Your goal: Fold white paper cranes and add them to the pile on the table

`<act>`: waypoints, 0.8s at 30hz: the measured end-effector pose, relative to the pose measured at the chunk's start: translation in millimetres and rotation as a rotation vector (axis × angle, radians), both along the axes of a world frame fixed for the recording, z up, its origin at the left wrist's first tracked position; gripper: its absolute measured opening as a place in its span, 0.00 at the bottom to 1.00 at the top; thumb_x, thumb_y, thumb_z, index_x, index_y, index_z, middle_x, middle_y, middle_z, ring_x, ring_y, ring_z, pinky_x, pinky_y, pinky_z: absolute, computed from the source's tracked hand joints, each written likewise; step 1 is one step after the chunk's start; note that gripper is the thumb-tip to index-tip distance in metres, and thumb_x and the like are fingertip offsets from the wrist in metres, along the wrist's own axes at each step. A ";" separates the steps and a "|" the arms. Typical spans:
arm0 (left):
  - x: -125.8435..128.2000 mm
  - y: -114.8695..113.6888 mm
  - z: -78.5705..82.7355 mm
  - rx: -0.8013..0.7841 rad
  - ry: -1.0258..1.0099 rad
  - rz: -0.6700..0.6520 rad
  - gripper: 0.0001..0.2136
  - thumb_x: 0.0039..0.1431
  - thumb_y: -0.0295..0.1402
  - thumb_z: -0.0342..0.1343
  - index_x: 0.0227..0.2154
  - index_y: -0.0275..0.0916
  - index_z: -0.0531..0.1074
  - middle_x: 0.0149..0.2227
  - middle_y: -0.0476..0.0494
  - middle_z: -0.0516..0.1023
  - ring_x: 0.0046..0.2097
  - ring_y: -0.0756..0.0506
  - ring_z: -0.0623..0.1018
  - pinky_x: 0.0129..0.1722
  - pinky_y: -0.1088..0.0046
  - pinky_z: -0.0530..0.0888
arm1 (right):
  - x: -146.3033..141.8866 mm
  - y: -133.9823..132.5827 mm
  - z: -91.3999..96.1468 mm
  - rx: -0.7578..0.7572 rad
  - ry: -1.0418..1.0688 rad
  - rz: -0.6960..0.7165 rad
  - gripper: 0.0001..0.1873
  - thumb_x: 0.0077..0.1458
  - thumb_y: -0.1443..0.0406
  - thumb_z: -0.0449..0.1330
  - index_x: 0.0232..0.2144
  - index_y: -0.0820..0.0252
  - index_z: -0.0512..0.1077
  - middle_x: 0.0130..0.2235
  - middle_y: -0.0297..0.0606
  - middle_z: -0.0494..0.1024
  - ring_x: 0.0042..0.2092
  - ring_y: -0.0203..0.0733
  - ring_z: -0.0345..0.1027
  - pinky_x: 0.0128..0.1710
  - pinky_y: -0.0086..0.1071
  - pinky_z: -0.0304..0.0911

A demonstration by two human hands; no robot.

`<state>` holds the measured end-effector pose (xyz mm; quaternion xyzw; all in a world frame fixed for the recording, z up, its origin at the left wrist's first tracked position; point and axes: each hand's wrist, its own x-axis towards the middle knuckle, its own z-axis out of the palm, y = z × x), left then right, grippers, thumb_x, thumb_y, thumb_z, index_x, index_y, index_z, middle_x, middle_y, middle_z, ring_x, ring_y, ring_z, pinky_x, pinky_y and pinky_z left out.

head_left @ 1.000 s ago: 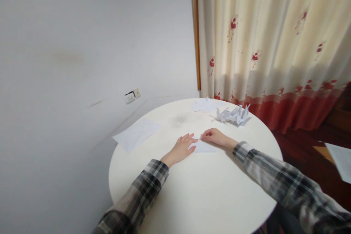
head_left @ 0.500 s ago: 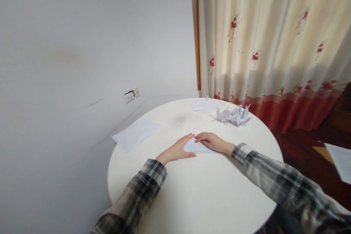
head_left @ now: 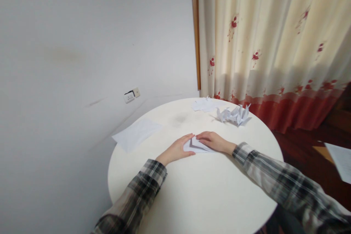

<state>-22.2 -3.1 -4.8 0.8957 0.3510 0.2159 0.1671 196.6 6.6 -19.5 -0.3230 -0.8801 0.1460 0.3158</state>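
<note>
A small folded sheet of white paper (head_left: 189,146) lies on the round white table in front of me. My left hand (head_left: 180,148) rests at its left end, thumb along the near edge and fingers stretched over the far side, wide apart. At the right, my right hand (head_left: 210,139) has its fingers bent together on an upper flap, which stands raised with a gap beneath it. The fingertips of both hands nearly meet at the paper's far corner. My right palm hides the paper's right end.
Several folded paper cranes (head_left: 234,115) cluster at the back right of the white table (head_left: 203,186). A flat sheet (head_left: 137,133) lies at the left edge, and more paper (head_left: 204,105) at the back. A wall socket (head_left: 129,97) and a curtain (head_left: 246,44) stand behind.
The upper flap of the folded paper has lifted and opened a gap under my right hand. My left hand has barely moved.
</note>
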 end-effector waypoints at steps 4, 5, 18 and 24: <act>2.4 -2.4 0.6 0.023 -0.043 -0.002 0.28 0.44 0.38 0.57 0.50 0.40 0.60 0.53 0.44 0.63 0.54 0.45 0.62 0.54 0.67 0.57 | -0.2 -3.2 3.3 0.009 0.011 0.005 0.17 0.55 0.59 0.47 0.41 0.60 0.68 0.42 0.40 0.73 0.43 0.39 0.64 0.46 0.34 0.57; 2.9 -2.7 0.5 0.031 -0.053 -0.001 0.27 0.44 0.38 0.57 0.50 0.40 0.60 0.52 0.44 0.64 0.53 0.45 0.63 0.54 0.67 0.57 | -0.4 -3.5 3.6 0.015 0.014 0.008 0.17 0.55 0.59 0.47 0.41 0.60 0.68 0.42 0.39 0.73 0.43 0.39 0.64 0.46 0.34 0.57; 1.9 0.5 -1.8 0.148 -0.039 0.024 0.21 0.51 0.40 0.50 0.48 0.39 0.62 0.50 0.42 0.66 0.51 0.47 0.65 0.53 0.70 0.59 | -2.2 -8.8 10.9 -0.020 0.022 0.039 0.18 0.56 0.58 0.45 0.42 0.60 0.68 0.42 0.39 0.72 0.43 0.39 0.64 0.46 0.33 0.57; 4.2 -0.2 -0.5 0.158 -0.064 0.030 0.21 0.52 0.41 0.49 0.48 0.39 0.63 0.49 0.42 0.67 0.50 0.47 0.66 0.52 0.70 0.61 | -2.1 -10.8 11.8 0.017 -0.025 0.065 0.23 0.50 0.55 0.53 0.45 0.61 0.65 0.44 0.42 0.70 0.45 0.41 0.63 0.46 0.34 0.57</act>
